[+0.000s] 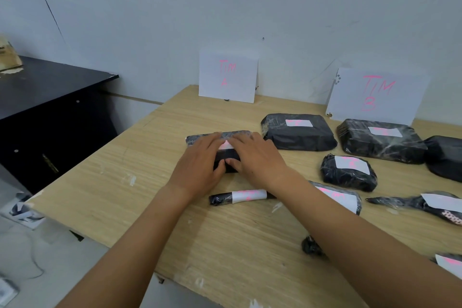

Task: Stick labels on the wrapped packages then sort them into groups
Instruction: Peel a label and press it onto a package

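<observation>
Head view: the left hand and right hand lie flat, fingers straight, pressing a white label onto a black wrapped package, with the thumbs at its near edge and neither hand curled round it. The package rests on the wooden table in front of the "TIM A" sign. It lies to the left of the other labelled packages grouped near the "TIM B" sign.

Cool, dim, even light casts faint shadows and a weak sheen on one package. The wide lens bows the table edge; corners smear.
</observation>
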